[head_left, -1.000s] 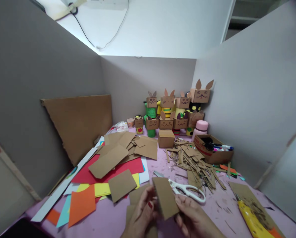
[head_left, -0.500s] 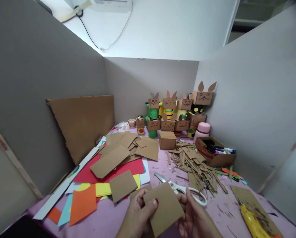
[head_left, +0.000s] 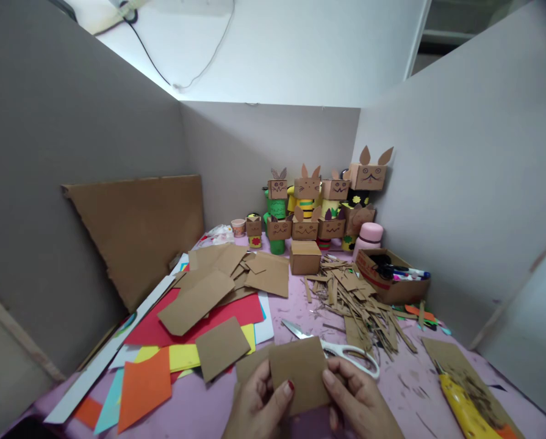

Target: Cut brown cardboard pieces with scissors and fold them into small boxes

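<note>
A square piece of brown cardboard (head_left: pixel 299 373) is held upright between both my hands, low in the middle of the view. My left hand (head_left: pixel 258 402) grips its left edge, thumb pressed on the front face. At its right edge, my right hand (head_left: pixel 357 393) pinches the card between thumb and fingers. White-handled scissors (head_left: pixel 348 353) lie on the table just behind the card, their blades partly covered by it. Another cardboard piece (head_left: pixel 249 364) lies partly hidden behind my left hand, and a loose cardboard square (head_left: pixel 222 349) rests to the left.
Coloured paper sheets (head_left: pixel 144 387) and cardboard pieces (head_left: pixel 197 302) cover the left side. Cardboard scraps (head_left: pixel 359 299) are heaped to the right, near a box of pens (head_left: pixel 391 286). A yellow glue gun (head_left: pixel 462 399) lies at right. Cardboard animal figures (head_left: pixel 307 189) stand behind a closed box (head_left: pixel 305 258).
The cardboard square has turned from a tilted position to nearly level, with its face toward me. My right hand now grips its right edge higher up. The view has shifted slightly.
</note>
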`<state>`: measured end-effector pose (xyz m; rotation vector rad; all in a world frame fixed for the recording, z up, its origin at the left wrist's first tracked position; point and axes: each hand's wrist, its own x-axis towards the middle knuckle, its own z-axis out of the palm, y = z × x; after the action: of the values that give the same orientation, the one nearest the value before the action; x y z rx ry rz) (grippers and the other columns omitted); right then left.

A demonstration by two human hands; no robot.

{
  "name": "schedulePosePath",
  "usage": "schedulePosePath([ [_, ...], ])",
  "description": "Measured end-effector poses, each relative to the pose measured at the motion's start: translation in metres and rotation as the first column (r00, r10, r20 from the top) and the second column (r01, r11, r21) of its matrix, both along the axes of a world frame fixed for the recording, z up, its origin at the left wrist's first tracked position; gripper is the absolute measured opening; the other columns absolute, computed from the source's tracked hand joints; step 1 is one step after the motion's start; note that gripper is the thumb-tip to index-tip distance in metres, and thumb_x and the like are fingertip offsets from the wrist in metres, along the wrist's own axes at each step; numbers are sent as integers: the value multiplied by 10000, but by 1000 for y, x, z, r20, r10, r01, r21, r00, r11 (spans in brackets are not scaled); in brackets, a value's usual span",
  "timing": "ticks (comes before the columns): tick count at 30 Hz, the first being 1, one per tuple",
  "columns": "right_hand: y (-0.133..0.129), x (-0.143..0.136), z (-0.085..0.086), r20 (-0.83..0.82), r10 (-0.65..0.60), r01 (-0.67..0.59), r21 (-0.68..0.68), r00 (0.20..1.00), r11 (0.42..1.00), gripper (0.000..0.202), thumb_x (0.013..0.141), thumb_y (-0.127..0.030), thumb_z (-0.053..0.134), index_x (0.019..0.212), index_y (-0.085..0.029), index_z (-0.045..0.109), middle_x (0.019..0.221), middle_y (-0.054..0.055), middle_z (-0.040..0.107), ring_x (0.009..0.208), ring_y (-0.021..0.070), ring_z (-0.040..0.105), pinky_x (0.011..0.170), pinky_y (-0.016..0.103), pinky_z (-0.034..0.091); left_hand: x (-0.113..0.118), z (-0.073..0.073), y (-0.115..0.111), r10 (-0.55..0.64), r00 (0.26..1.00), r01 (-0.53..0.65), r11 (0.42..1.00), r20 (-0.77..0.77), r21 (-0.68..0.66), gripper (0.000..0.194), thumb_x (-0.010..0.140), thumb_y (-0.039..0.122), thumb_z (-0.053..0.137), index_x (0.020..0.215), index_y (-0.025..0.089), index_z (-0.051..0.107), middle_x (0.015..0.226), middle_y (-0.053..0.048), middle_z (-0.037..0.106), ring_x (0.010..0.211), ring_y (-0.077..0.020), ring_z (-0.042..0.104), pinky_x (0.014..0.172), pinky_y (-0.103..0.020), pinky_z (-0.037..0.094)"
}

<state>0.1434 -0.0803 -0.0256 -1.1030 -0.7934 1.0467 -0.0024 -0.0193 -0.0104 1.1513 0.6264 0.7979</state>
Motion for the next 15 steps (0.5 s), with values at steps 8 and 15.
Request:
schedulePosePath([
  [8, -4, 2, 7, 58, -108, 104, 58, 992, 993, 373, 725, -512, 660, 811, -156, 589, 557, -63, 538, 337, 22, 395, 340, 129, 287, -3, -4, -9, 77, 997, -76, 979, 0, 187, 748, 761, 413, 612, 1375, 158, 269, 1072, -155, 684, 972, -259, 623, 857, -345, 453],
  [15, -7, 2, 8, 131, -144, 138, 56, 981, 989, 383, 743, -520, 640, 851, -157, 587, 513, -72, 515, 391, 54, 423, 395, 162, 329, -5, -13, -7, 44, 996, -13, 937, -80, 350, 735, 811, 442, 518, 1401, 132, 209, 1051, -175, 691, 907, -262, 639, 840, -371, 454],
])
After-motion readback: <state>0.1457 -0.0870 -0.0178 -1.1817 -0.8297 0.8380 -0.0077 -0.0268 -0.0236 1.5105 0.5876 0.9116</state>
